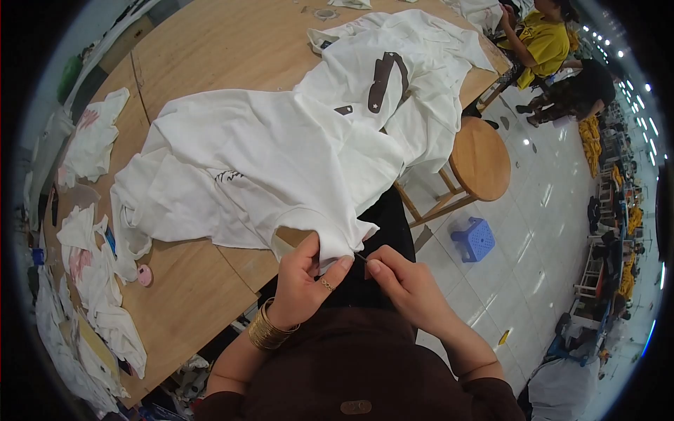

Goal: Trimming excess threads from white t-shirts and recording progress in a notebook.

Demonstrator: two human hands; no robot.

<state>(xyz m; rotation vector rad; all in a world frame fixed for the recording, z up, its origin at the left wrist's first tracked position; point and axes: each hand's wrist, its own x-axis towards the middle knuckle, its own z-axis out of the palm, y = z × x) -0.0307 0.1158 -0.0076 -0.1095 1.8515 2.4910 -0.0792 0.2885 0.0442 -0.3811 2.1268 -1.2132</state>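
Left hand (pixel 303 281) pinches the hem of the white garment (pixel 281 151) spilling off the desk (pixel 203 281) edge — right hand (pixel 404 281), fingers closed on a thin dark tool, sits just beside it.

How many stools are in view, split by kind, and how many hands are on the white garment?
Round wooden stool beside the wooden table: 1
Small blue plastic stool on the tiled floor: 1
Hands gripping the white garment hem: 2, left hand and right hand
Total: 4
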